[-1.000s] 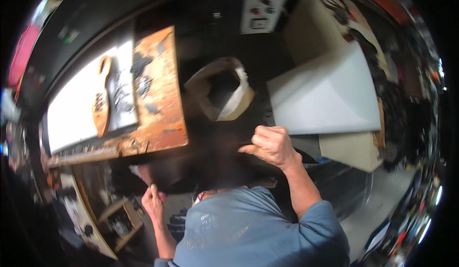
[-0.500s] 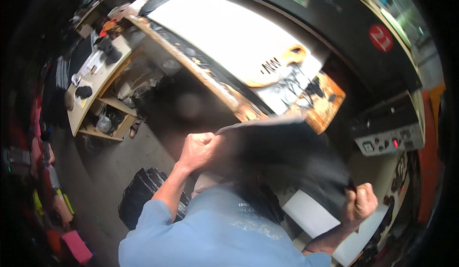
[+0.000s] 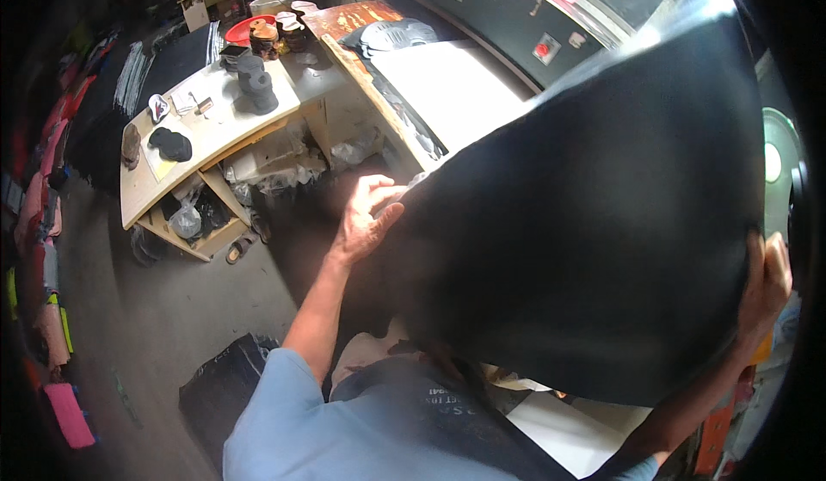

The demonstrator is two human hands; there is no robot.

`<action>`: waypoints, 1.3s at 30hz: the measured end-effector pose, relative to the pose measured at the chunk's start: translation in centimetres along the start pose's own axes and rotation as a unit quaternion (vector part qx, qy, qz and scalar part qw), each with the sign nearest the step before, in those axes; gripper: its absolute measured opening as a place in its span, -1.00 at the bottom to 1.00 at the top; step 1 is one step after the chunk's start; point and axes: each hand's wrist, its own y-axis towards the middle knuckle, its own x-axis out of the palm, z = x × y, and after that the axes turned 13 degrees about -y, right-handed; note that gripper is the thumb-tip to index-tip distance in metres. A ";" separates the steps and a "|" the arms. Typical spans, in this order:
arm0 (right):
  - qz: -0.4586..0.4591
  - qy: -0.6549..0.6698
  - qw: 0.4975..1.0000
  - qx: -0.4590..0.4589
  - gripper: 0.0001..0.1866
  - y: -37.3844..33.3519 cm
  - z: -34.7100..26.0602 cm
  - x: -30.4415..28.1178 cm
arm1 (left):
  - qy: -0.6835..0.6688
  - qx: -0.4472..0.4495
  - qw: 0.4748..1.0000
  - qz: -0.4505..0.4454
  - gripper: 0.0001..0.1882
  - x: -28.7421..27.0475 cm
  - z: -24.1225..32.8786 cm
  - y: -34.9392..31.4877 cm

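A large black sheet [image 3: 585, 214], smooth and flexible, is held up in front of me and spans much of the right half of the view. My left hand [image 3: 366, 218] pinches its left edge, thumb toward me. On the opposite edge my right hand [image 3: 766, 283] grips it, fingertips partly hidden. The sheet bows between both hands and hides the near end of the workbench. Behind its upper left edge lies a white board [image 3: 456, 77] on that bench.
At left stands a pale wooden table [image 3: 219, 132] with dark cut pieces and a stack on it. Below lie plastic bags and slippers [image 3: 241, 247]. A dark stack [image 3: 225, 386] sits on the floor by my left side. White sheets [image 3: 559, 429] lie at lower right.
Both hands have brought the black sheet up and it now faces me broadly, covering the bench's near end. My right hand has moved up and right. The view has turned leftward.
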 end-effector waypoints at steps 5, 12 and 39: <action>0.006 0.003 0.997 0.071 -0.60 10.3 -3.3 8.1 | -0.051 -0.099 0.994 0.024 -0.56 -1.6 -10.0 -0.3; -0.064 -0.003 0.996 0.062 -0.51 16.9 -11.3 18.8 | -0.076 -0.028 0.997 -0.002 -0.75 -0.4 -13.7 3.6; -0.342 0.050 0.875 0.339 -0.62 -15.8 -33.7 30.0 | -0.029 -0.345 0.922 -0.172 -0.69 -10.7 -13.7 20.1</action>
